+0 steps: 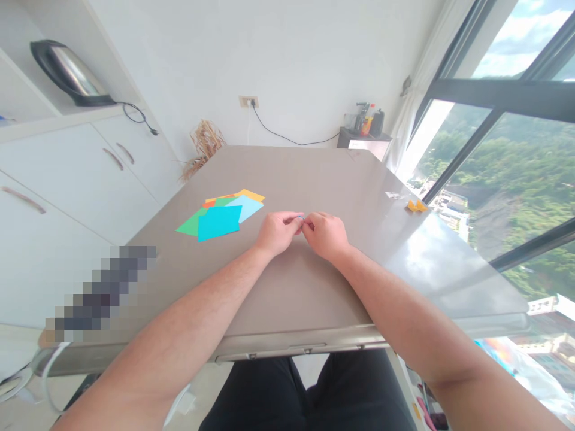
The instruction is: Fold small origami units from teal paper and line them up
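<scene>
The left hand (277,232) and right hand (327,234) meet above the middle of the desk (309,173), nearer its front edge than its back. Fingers are curled in, thumbs and fingertips pinching a small blue piece (300,217) between them. Only a sliver of it shows, so its shape and material can't be told. With so little to grip, it could probably slip or bend askew if one hand pulls harder than the other, and the fingers covering it would make a misalignment hard to spot.

Just left of the left hand, toward the left edge, loose sheets overlap, with a teal sheet (220,222) on top. A leftward sweep of that wrist could scatter them; so could a draught, if the window (507,149) is open. Well to the right, an orange figure (417,206) and a white scrap (393,195) lie by the right edge, where a careless elbow might knock them off.
</scene>
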Tool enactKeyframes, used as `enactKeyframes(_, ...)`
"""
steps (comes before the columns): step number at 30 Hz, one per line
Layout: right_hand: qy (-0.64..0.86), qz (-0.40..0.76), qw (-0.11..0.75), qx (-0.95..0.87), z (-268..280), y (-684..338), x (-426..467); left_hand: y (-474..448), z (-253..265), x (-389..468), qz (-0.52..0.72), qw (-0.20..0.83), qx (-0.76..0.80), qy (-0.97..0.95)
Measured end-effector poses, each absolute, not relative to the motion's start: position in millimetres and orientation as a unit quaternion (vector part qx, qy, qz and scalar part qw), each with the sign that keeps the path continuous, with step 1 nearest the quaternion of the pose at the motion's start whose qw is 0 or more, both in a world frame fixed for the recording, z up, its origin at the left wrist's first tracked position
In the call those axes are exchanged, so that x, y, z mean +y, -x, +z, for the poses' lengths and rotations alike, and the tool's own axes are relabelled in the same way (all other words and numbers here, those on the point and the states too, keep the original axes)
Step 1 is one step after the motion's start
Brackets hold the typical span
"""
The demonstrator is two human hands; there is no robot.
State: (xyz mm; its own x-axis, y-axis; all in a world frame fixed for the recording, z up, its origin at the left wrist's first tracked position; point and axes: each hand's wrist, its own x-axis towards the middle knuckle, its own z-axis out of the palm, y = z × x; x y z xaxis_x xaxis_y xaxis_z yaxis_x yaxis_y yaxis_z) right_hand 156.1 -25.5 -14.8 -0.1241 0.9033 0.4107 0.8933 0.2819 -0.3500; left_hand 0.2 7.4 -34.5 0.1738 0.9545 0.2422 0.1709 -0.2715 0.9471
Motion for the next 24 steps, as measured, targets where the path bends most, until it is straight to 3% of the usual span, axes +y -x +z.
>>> enactKeyframes(14,0.620,0.008,0.244,-0.745,-11,-152,-26,-6,-21,0,0.497,0.478,0.454,-0.564)
enactKeyframes(24,0.550,0.042,0.375,-0.745,-18,-160,-26,8,-16,10,0.527,0.533,0.444,-0.491)
